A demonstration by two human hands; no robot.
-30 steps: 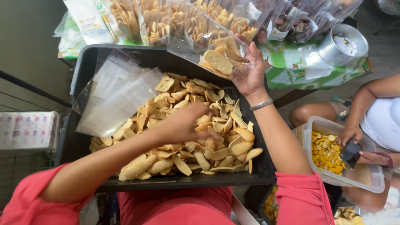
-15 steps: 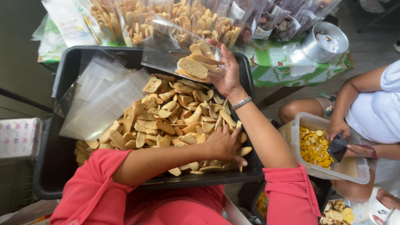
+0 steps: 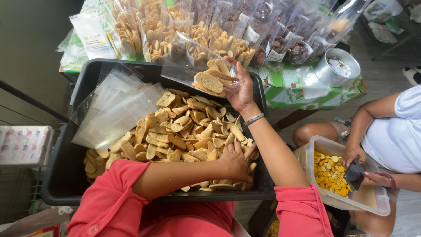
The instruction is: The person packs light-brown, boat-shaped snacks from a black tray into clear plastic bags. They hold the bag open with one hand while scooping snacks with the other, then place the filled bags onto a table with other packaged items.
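Your right hand [image 3: 240, 90] grips a clear bag [image 3: 199, 72] w/ toast slices inside, held up over the far edge of the black tray [image 3: 66, 175]. Your left hand [image 3: 237, 162] lies palm-down, fingers loosely curled, on the pile of toast slices [image 3: 175, 131] in that tray. Empty clear bags [image 3: 112, 109] sit at tray's left. Co-worker's hands at a tub of yellow chips [image 3: 329, 169], right side.
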